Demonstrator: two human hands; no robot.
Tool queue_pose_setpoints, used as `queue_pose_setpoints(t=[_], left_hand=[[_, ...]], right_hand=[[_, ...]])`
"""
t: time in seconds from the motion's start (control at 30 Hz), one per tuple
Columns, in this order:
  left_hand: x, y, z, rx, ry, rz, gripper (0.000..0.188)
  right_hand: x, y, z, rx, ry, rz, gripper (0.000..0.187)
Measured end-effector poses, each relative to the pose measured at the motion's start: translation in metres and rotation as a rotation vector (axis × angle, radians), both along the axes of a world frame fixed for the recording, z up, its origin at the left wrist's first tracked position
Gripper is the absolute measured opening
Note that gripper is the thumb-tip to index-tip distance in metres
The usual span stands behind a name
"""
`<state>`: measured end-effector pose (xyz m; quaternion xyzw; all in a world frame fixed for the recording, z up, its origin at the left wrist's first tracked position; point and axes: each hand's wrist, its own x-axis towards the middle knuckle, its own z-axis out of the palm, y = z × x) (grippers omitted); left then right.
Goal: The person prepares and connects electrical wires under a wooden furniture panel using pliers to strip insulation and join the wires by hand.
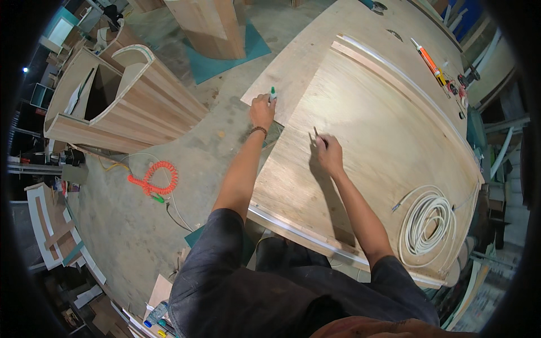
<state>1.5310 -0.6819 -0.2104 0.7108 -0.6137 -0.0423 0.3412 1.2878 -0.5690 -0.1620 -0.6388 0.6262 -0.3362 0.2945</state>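
My left hand (262, 111) is closed round a small white bottle with a green cap (273, 93), at the near left corner of the far plywood sheet. My right hand (331, 153) is closed on a thin stick-like tool (316, 132); its tip points away from me and its kind is too small to tell. That hand is over the pale plywood panel (360, 112), which has raised strips along its far and near edges, and throws a long shadow on it. A coil of white cable (428, 222) lies at the panel's right end.
An orange caulking gun (429, 63) and small tools lie beyond the panel at the far right. Curved wooden cabinets (152, 98) stand on the concrete floor to the left. A coiled orange air hose (155, 177) lies on the floor nearby.
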Motion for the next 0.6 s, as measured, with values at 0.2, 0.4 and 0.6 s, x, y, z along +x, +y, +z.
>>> queue_pose_setpoints(t=[0.2,0.4,0.6], left_hand=[[0.002,-0.002,-0.021,-0.055,-0.048,0.022,0.023],[0.012,0.022,-0.013,-0.003,0.255,-0.005,0.049],[0.056,0.161,0.027,-0.010,0.544,0.049,0.051]], right_hand=[[0.079,-0.125,-0.001,-0.133,0.104,0.074,0.020],[0.111,-0.205,-0.049,-0.244,0.327,0.177,0.022],[0.114,-0.195,-0.058,-0.295,0.677,0.219,0.027]])
